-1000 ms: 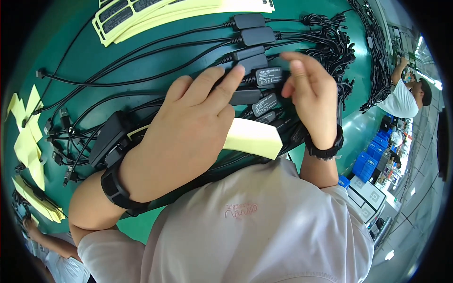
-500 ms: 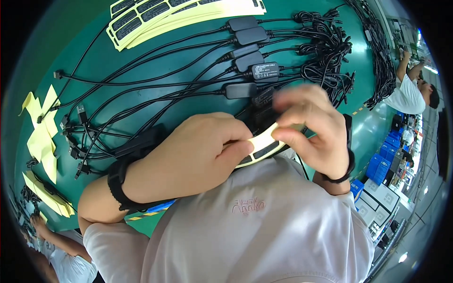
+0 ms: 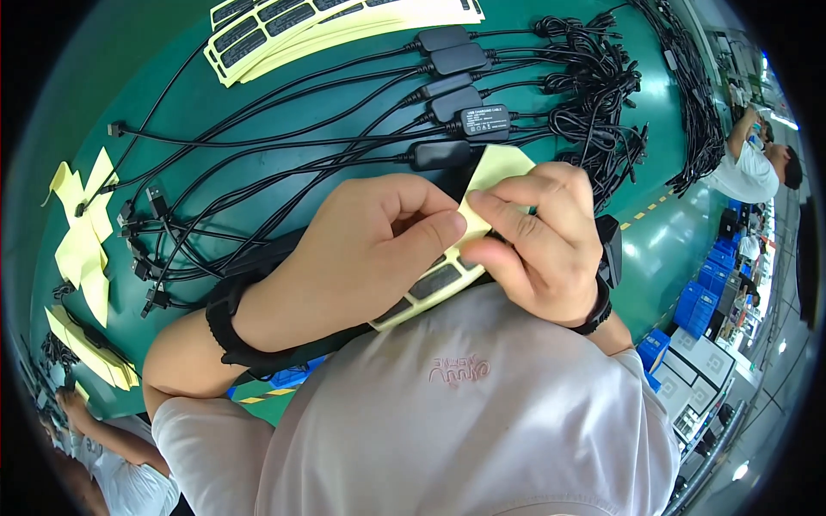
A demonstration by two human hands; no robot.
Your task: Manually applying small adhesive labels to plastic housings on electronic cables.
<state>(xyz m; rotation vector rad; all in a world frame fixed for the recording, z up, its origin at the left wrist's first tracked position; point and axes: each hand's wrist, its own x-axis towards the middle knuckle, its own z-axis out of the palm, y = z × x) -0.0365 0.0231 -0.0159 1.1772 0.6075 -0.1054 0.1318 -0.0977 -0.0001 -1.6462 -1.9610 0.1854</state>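
A strip of black labels (image 3: 434,282) on yellow backing lies across the front of my shirt, close to my body. Thumb and forefinger of my left hand (image 3: 370,249) pinch its upper part. My right hand (image 3: 551,249) is closed at the same end, fingertips against the backing. Past the fingers, a bare yellow end (image 3: 499,162) of the strip sticks up. Whether a single label is between my right fingertips is hidden. Just beyond my hands, several black cables with flat box modules (image 3: 440,155) lie in a row; one module (image 3: 486,122) shows a printed face.
More label sheets (image 3: 284,43) are stacked at the far edge of the green table (image 3: 206,112). Crumpled yellow backing (image 3: 84,249) and USB plugs (image 3: 155,202) lie left, coiled cable ends (image 3: 594,95) right. Another person's arm (image 3: 107,439) is at lower left; blue bins (image 3: 693,305) stand right.
My right hand has come left and down onto the strip, and its fingers have closed. The strip's bare yellow end now stands up past them. My left hand keeps its pinch.
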